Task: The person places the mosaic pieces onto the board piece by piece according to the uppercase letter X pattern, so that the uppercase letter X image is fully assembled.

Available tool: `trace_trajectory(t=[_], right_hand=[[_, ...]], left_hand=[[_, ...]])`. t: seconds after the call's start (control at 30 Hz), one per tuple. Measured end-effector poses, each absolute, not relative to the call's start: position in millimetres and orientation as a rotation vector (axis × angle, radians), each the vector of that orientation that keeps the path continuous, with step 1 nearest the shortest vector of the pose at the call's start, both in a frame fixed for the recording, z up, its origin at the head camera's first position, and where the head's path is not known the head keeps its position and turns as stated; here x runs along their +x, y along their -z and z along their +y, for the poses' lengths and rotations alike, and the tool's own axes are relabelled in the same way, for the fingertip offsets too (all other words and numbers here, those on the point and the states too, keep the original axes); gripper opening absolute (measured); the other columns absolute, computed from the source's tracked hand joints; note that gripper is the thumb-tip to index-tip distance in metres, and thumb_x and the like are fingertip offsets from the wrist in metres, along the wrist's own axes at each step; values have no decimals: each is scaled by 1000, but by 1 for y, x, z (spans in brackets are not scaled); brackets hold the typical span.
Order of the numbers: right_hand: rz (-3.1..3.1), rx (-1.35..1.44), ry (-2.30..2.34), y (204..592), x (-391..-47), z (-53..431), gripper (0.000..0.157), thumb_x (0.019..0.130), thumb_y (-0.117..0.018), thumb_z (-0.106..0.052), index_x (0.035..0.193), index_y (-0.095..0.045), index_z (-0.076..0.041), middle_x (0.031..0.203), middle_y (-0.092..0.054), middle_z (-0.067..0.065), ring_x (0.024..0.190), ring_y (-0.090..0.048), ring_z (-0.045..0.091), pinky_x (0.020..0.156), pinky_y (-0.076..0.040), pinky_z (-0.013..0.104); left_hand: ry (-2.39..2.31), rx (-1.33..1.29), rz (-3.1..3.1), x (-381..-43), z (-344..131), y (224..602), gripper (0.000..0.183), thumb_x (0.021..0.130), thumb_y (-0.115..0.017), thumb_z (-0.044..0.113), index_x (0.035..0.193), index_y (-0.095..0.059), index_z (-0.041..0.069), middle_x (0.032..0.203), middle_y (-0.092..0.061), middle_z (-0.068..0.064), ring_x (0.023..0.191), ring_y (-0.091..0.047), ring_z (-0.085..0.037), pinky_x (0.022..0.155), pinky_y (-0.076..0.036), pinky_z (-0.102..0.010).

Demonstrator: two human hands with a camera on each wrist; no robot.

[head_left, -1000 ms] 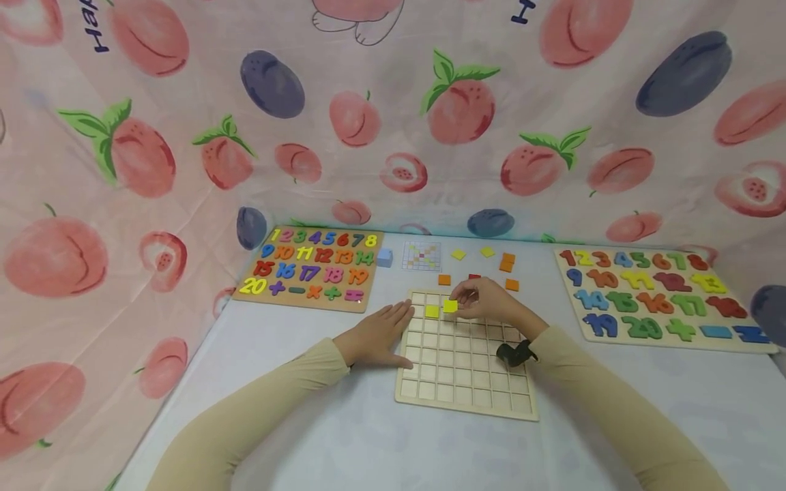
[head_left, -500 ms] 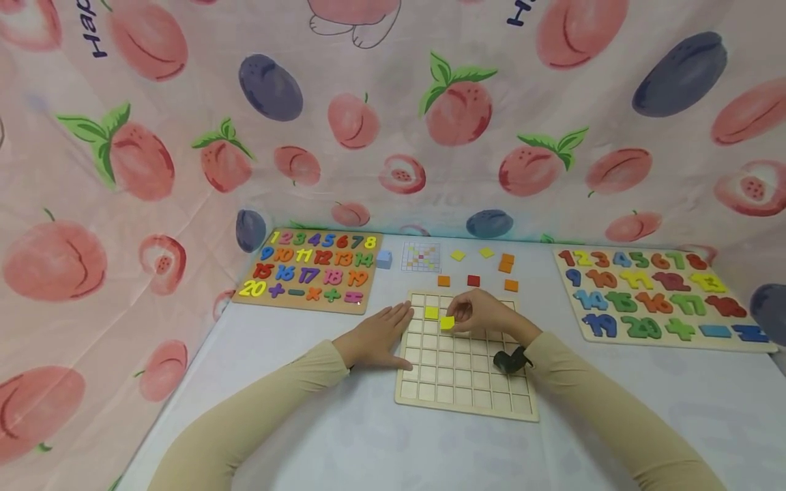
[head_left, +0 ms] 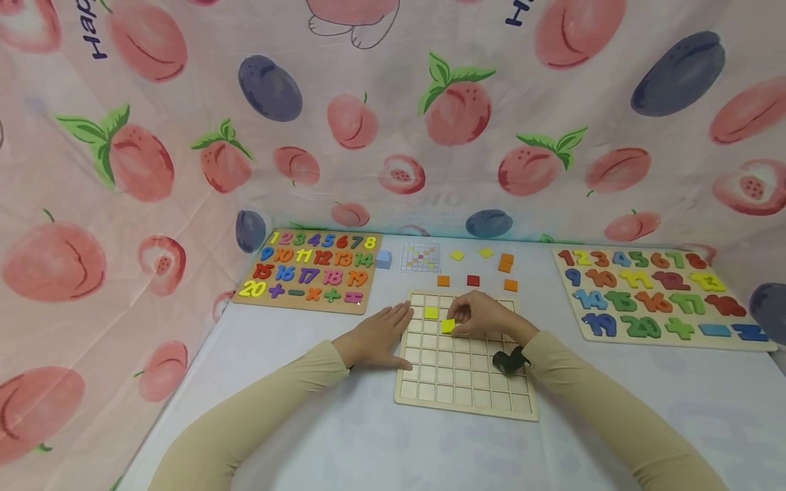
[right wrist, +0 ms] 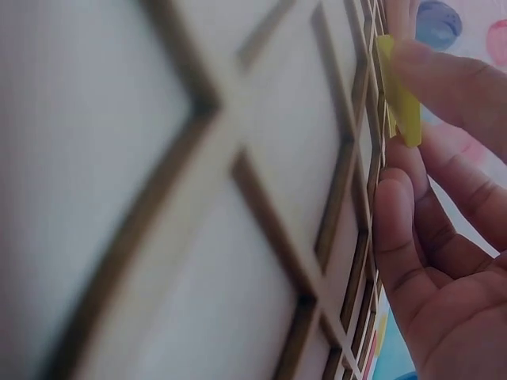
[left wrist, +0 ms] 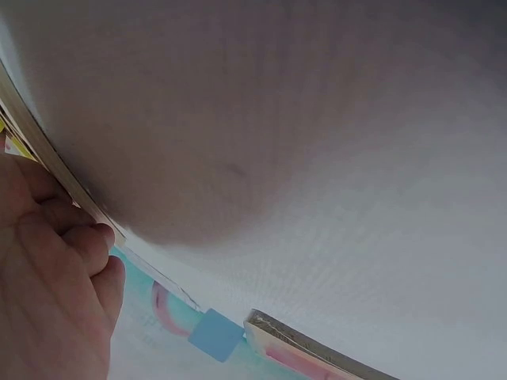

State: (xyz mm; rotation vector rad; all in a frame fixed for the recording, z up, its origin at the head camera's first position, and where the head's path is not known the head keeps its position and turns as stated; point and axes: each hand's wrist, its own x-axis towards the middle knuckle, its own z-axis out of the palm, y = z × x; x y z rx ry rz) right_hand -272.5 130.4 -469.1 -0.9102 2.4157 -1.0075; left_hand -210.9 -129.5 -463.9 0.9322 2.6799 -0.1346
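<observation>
A wooden grid board (head_left: pixel 463 399) lies on the white table. My right hand (head_left: pixel 482 314) pinches a yellow square tile (head_left: pixel 448 326) over a cell in the upper part of the grid. In the right wrist view, that yellow tile (right wrist: pixel 402 91) is tilted between thumb and fingers, close against the grid ridges. A second yellow tile (head_left: pixel 432 312) sits in a cell up and to the left. My left hand (head_left: pixel 377 337) rests along the board's left edge, fingers extended and thumb on the rim; its fingertips touch the board edge (left wrist: pixel 59 170) in the left wrist view.
Behind the board lie loose yellow, orange (head_left: pixel 443 280) and red (head_left: pixel 473 280) tiles and a small printed grid card (head_left: pixel 420 257). A blue block (head_left: pixel 383 258) stands beside the left number board (head_left: pixel 344 307). Another number board (head_left: pixel 626 339) lies at right.
My right hand has brought the yellow tile toward me, from the second row down to the grid beside and below the placed tile. The left hand stays put.
</observation>
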Motion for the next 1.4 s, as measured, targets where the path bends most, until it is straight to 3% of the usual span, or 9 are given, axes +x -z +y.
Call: trace_trajectory(t=[0.9, 1.4], right_hand=[[2420, -847, 955, 469, -277, 124, 20, 69, -83, -13, 84, -70, -9, 75, -63, 0, 68, -53, 10, 63, -49, 22], [2391, -853, 958, 469, -279, 127, 17, 73, -79, -9, 88, -71, -9, 79, -65, 0, 71, -57, 10, 66, -52, 23]], left_hand=[[144, 941, 2682, -212, -129, 468, 107, 80, -44, 75, 151, -8, 5, 159, -3, -11, 148, -5, -21, 121, -13, -34], [160, 959, 2682, -213, -129, 467, 107, 80, -44, 76, 151, -8, 5, 159, -4, -12, 148, -6, -22, 121, -14, -35]])
